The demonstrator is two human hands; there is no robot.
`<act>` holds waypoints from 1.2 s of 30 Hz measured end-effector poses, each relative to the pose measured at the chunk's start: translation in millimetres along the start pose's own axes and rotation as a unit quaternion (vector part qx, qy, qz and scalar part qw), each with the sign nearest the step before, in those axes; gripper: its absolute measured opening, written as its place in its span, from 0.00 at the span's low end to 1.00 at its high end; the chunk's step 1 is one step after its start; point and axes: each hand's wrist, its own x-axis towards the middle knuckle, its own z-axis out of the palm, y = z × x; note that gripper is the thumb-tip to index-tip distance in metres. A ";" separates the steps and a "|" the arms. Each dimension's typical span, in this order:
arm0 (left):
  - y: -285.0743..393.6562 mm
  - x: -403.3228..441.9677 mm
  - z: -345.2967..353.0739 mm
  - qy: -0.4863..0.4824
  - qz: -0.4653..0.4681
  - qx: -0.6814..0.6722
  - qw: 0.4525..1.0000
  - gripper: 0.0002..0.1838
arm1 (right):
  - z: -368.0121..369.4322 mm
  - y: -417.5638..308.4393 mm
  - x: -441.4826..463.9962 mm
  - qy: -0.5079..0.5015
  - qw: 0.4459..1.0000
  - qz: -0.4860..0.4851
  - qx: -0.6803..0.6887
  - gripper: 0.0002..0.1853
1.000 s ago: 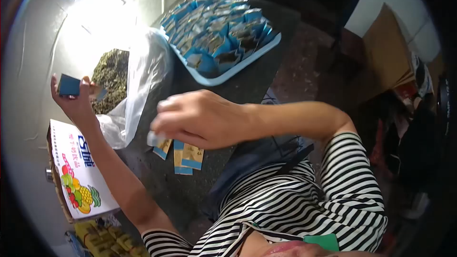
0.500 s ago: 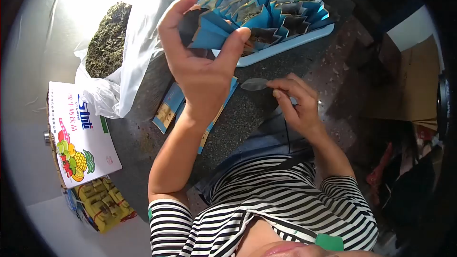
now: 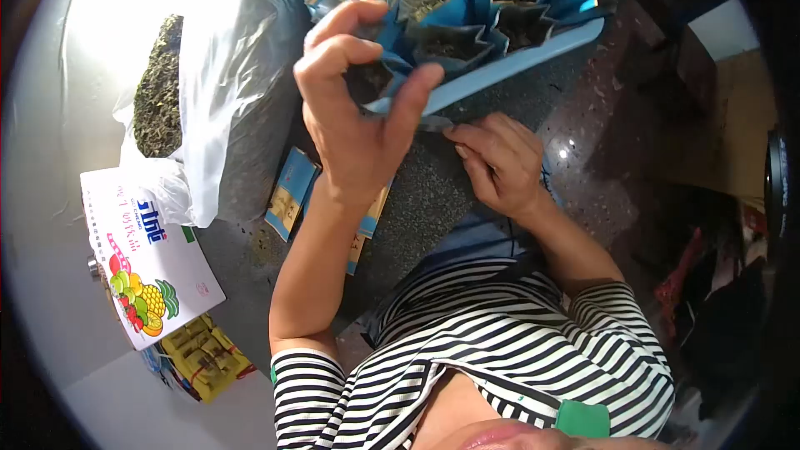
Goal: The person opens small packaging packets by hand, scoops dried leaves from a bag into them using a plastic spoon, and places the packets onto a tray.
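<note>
My left hand (image 3: 354, 121) is at the near left corner of the light blue tray (image 3: 521, 67), its thumb and curled fingers around an open-topped blue packet (image 3: 371, 82). Other blue packets (image 3: 450, 43), standing open with dark leafy bits in some, fill the tray in rows. Just below the tray's rim, my right hand (image 3: 504, 162) pinches a thin, greyish, see-through piece (image 3: 433, 123) between thumb and forefinger. Flat blue and tan packets (image 3: 292, 196) lie on the dark table (image 3: 421, 200), some partly behind my left forearm.
A clear plastic bag (image 3: 242, 83) of dried green leaves (image 3: 158, 96) stands at the left. Below it are a white carton with printed fruit (image 3: 150, 254) and a yellow bundle (image 3: 204, 354). Brown cardboard (image 3: 733, 133) is at the far right.
My left hand went from over the leaf bag to the tray with its packet, which is now lower at the tray's corner. My right hand moved right, away from the flat packets, pinching the see-through piece.
</note>
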 end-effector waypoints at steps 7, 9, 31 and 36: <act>-5.8 -2.0 10.1 0.048 -0.001 -0.068 0.997 0.24 | 2.9 0.4 -5.2 -0.006 1.000 0.022 -0.018 0.14; -4.0 -3.7 5.5 -0.012 0.047 0.082 0.995 0.24 | 3.4 0.9 -5.7 0.005 1.000 0.017 -0.017 0.14; 29.6 6.4 -21.6 -0.019 0.056 0.220 0.974 0.30 | 2.7 -0.9 -5.2 -0.002 1.000 0.006 -0.024 0.14; 42.7 0.5 -17.3 -0.202 0.016 0.289 0.936 0.38 | 3.0 -3.6 -0.2 0.009 1.000 -0.004 -0.013 0.11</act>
